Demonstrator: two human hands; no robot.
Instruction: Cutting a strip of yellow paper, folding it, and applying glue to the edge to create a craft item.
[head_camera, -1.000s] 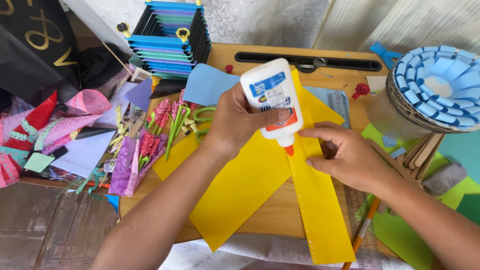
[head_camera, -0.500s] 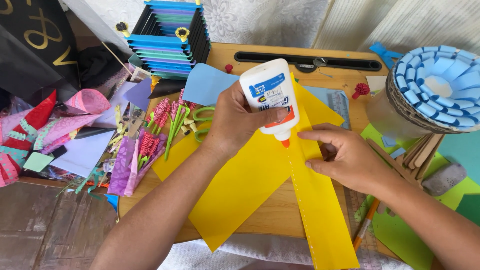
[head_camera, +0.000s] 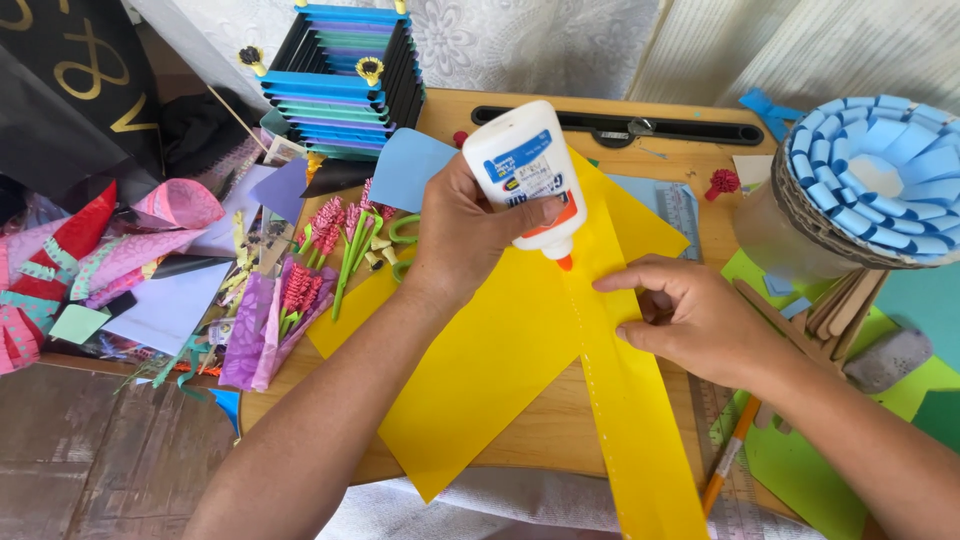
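Nearest the camera, a long yellow paper strip lies across a larger yellow paper sheet on the wooden desk. On it, the right hand presses its fingers flat, grip apart. Beyond, the left hand is clamped around a white plastic glue bottle, orange nozzle down on the strip.

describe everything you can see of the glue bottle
The glue bottle is white plastic with a blue and orange label and an orange nozzle. The left hand grips it, tipped nozzle-down, the tip at the yellow paper strip, where a line of small glue dots runs. The right hand presses the strip beside it.
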